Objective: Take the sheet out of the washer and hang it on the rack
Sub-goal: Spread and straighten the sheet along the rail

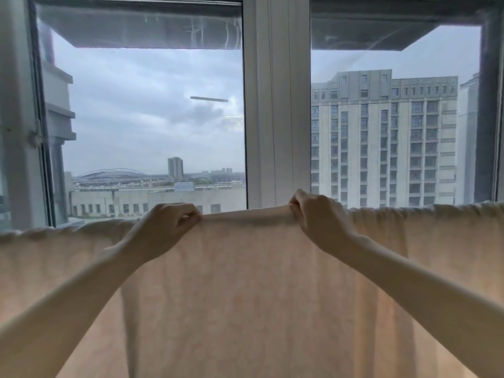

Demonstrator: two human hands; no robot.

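Both hands were at the fold: the left hand (pixel 166 227) and the right hand (pixel 319 216) each pinched the sheet's top edge at centre frame, fingers curled round the cloth. The sheet (pixel 245 282) hung across the whole lower half, below the window (pixel 275 105); the rack under it was hidden. Doing this well, I judged, meant pulling outward evenly to smooth the bunched folds at either side.
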